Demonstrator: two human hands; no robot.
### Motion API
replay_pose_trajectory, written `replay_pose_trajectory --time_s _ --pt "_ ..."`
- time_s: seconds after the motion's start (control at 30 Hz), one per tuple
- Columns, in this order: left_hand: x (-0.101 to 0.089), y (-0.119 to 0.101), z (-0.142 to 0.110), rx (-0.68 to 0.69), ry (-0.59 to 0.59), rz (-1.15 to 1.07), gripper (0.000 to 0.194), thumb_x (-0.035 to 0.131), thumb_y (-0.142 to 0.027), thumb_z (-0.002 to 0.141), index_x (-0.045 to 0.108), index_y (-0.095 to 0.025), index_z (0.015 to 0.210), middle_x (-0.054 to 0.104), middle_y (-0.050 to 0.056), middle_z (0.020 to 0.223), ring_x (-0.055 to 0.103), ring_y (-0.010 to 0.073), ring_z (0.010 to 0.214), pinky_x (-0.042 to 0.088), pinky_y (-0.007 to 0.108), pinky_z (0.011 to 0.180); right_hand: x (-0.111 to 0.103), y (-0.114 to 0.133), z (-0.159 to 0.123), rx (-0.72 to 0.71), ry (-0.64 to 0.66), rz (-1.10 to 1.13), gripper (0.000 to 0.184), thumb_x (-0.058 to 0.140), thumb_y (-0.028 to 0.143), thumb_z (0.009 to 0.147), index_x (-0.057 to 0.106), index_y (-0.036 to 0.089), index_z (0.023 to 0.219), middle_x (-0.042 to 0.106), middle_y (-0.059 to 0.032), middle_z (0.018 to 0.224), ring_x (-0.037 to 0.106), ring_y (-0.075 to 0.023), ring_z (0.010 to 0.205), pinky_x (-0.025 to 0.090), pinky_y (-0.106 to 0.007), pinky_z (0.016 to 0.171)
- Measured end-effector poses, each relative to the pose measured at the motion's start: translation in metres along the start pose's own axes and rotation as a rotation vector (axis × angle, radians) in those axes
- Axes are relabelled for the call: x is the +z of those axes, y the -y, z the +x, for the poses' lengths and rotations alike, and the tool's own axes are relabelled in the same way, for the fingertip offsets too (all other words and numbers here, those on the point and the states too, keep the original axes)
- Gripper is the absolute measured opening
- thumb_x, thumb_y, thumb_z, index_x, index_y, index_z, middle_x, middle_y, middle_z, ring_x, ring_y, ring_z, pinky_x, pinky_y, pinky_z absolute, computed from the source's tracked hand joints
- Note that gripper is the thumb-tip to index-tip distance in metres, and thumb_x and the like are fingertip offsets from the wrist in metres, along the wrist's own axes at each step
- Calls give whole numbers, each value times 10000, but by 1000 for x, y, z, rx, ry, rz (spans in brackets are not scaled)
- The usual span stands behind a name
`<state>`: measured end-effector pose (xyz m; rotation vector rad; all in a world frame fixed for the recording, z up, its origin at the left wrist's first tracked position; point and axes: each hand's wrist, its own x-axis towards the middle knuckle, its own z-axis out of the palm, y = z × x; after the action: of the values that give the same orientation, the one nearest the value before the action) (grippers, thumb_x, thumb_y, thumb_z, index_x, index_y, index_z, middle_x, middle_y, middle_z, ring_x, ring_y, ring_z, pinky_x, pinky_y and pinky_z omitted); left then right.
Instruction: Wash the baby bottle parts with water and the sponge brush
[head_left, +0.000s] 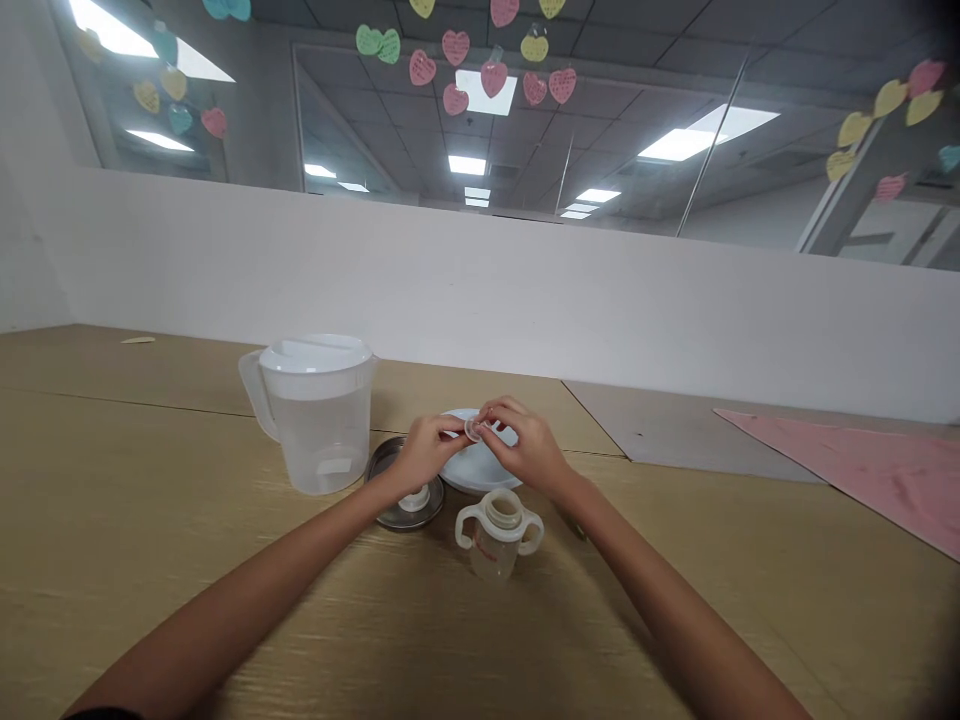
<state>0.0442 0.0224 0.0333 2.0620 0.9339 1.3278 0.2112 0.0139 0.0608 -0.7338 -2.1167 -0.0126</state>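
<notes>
Both my hands meet above a white bowl, pinching a small clear round piece between them. My left hand grips its left side with thumb and finger. From the right, the fingertips of my right hand close on the same piece. Just below stands a two-handled baby bottle, upright, its mouth uncovered. A round metal dish lies partly under my left hand and wrist, with a white ring-shaped part in it.
A clear plastic pitcher with a white lid and liquid inside stands left of the dish. Beside my right forearm, a small dark object is mostly hidden. Pink cloth lies at the right; a white wall rises behind the table.
</notes>
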Motion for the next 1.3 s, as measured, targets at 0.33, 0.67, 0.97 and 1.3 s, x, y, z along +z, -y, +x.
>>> replay_pose_trajectory --time_s 0.33,0.67,0.97,1.3 --pt "-2 2 1 57 -9 0 203 573 -297 764 699 -138 749 681 38 753 577 151 714 418 218 646 -1 4 0 -70 -78 -78 126 527 223 802 651 198 794 610 -47 811 565 -153 759 457 -274 683" --pt "3 11 0 155 -19 173 146 596 -240 759 698 -211 860 657 46 1006 565 184 945 408 295 852 -14 15 3 -103 -201 -55 133 530 197 796 660 204 766 611 -60 805 570 -173 790 473 -318 707" --pt "7 30 -6 105 13 200 165 581 -293 776 698 -206 852 653 51 1010 569 187 942 420 303 855 -32 31 7 -60 -366 -15 109 575 186 767 675 208 728 611 -53 770 586 -169 744 490 -319 671" --pt "5 16 -1 63 -33 291 246 505 -341 819 689 -193 886 697 46 913 612 185 817 419 257 735 -47 28 9 -5 -531 -80 82 601 230 757 674 220 720 614 -35 760 588 -167 727 491 -330 667"
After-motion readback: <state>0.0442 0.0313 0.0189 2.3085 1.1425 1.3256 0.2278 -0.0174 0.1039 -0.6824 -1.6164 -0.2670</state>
